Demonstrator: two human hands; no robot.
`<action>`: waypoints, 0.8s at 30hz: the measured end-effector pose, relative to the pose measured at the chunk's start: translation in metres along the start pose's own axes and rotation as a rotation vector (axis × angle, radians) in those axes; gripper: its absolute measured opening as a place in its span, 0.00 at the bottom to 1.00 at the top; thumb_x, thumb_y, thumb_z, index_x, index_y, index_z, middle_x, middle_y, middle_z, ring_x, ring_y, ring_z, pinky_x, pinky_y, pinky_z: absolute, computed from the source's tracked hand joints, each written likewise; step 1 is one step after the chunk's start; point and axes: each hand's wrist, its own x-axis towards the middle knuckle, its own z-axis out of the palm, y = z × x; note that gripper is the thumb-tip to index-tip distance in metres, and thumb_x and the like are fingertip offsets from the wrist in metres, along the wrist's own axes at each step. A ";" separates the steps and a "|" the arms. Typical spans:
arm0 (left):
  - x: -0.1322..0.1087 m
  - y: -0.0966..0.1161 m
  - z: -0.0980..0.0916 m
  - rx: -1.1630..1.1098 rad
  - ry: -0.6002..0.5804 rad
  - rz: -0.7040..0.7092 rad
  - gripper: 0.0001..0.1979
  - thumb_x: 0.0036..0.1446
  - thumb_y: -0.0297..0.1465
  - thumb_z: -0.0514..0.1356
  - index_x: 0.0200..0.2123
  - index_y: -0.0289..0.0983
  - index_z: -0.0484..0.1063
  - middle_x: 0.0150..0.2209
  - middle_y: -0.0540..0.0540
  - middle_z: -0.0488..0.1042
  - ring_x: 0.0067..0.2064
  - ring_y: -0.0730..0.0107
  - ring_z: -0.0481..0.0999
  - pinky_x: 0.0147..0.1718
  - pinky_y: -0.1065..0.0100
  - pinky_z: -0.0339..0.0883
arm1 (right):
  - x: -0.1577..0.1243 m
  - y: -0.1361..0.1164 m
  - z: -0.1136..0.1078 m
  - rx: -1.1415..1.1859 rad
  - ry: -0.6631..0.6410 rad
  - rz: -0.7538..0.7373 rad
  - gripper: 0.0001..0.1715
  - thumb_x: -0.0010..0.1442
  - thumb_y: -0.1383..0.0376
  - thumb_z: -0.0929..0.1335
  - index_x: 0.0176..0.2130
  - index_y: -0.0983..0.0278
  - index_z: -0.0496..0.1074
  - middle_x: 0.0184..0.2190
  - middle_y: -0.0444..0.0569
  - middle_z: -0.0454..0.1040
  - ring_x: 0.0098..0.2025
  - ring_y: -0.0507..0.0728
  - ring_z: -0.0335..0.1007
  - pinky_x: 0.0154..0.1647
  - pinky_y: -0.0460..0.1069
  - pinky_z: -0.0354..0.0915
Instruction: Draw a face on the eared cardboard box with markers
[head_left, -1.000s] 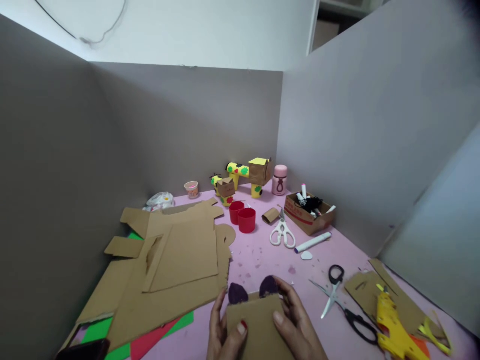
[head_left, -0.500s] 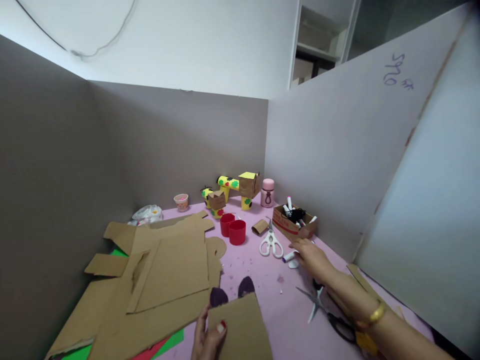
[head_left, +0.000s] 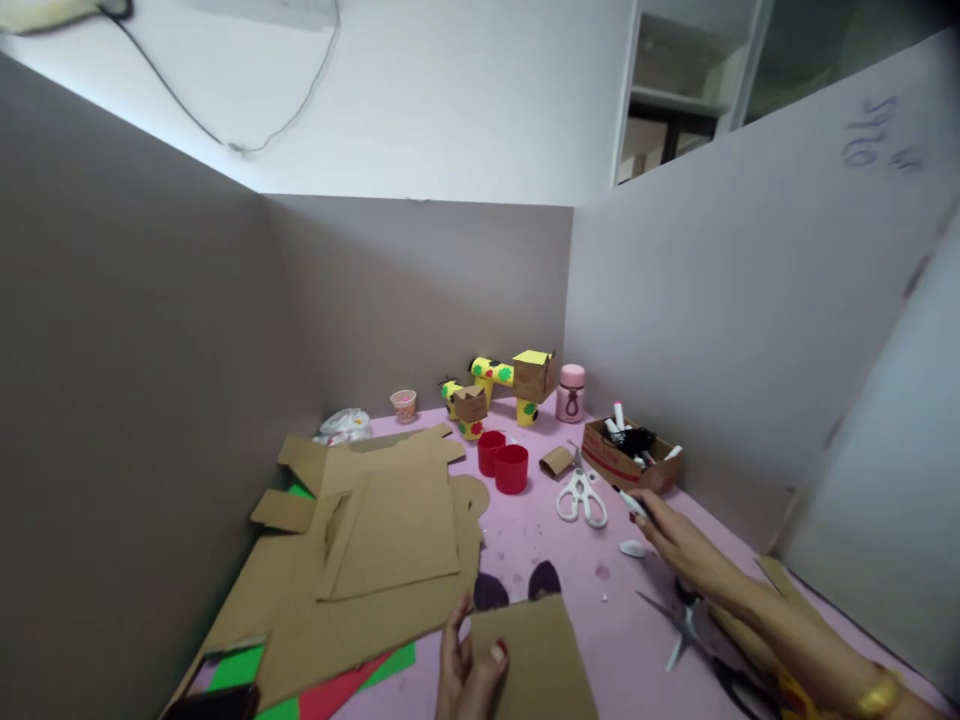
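My left hand (head_left: 469, 665) grips a brown cardboard piece (head_left: 534, 660) at the bottom middle, thumb on its face and fingers behind. Two dark purple rounded shapes (head_left: 544, 580) stick up from its top edge. On the right, the fingers of my right hand (head_left: 671, 530) are closed on a white marker (head_left: 631, 502) with a dark end, held just above the table. A small white oval object (head_left: 632, 548) lies below it. White-handled scissors (head_left: 580, 500) rest to the left of this hand, and black-handled scissors (head_left: 694, 640) lie spread under the right forearm.
Cardboard sheets (head_left: 397, 540) cover the left side, over green and red paper (head_left: 345, 690). Red cups (head_left: 511, 470), a cardboard tube piece (head_left: 556, 461), yellow spotted figures (head_left: 491, 372) and a pink bottle (head_left: 571, 394) stand farther back. A box of markers (head_left: 622, 460) sits by the right partition.
My right hand has picked up the white marker from the table. The whole view has shifted, so things appear farther right. My left hand still holds the cardboard piece.
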 end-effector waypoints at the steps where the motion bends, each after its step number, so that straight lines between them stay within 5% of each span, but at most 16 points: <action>1: -0.002 -0.001 0.001 -0.012 0.004 0.004 0.44 0.39 0.40 0.70 0.59 0.38 0.58 0.41 0.39 0.79 0.46 0.45 0.78 0.45 0.56 0.71 | -0.004 -0.006 0.002 0.068 0.006 0.023 0.16 0.67 0.58 0.62 0.50 0.63 0.67 0.44 0.49 0.73 0.45 0.58 0.71 0.46 0.57 0.66; 5: -0.006 -0.002 0.004 -0.069 0.032 0.027 0.52 0.36 0.38 0.71 0.62 0.34 0.50 0.42 0.36 0.78 0.45 0.45 0.79 0.43 0.56 0.72 | -0.013 -0.022 0.010 0.269 0.020 0.166 0.19 0.65 0.51 0.58 0.34 0.61 0.68 0.25 0.43 0.69 0.30 0.56 0.66 0.32 0.50 0.63; 8: -0.005 -0.002 0.004 -0.090 0.035 0.036 0.53 0.35 0.36 0.71 0.62 0.34 0.49 0.41 0.35 0.78 0.44 0.45 0.79 0.41 0.57 0.72 | -0.013 -0.028 0.015 0.396 0.044 0.292 0.21 0.61 0.48 0.61 0.36 0.63 0.68 0.22 0.41 0.66 0.24 0.54 0.61 0.25 0.49 0.58; 13: -0.003 -0.004 0.000 -0.090 0.008 0.040 0.50 0.38 0.35 0.70 0.61 0.37 0.48 0.40 0.38 0.78 0.44 0.46 0.80 0.42 0.57 0.71 | -0.017 -0.049 0.019 0.677 0.042 0.379 0.31 0.55 0.47 0.66 0.51 0.63 0.63 0.27 0.42 0.70 0.24 0.53 0.64 0.24 0.48 0.61; 19: -0.007 -0.004 0.002 -0.042 0.021 0.054 0.50 0.39 0.38 0.69 0.61 0.34 0.48 0.43 0.35 0.76 0.44 0.46 0.78 0.42 0.57 0.71 | -0.032 -0.084 0.017 0.970 -0.084 0.396 0.28 0.48 0.47 0.73 0.42 0.62 0.72 0.26 0.47 0.78 0.24 0.54 0.74 0.22 0.47 0.66; 24: -0.013 -0.005 0.004 -0.016 -0.015 0.110 0.48 0.41 0.40 0.68 0.61 0.32 0.48 0.49 0.30 0.71 0.51 0.44 0.74 0.48 0.54 0.67 | -0.046 -0.108 0.007 1.400 -0.085 0.483 0.22 0.50 0.53 0.72 0.44 0.56 0.75 0.39 0.56 0.82 0.40 0.61 0.80 0.32 0.48 0.75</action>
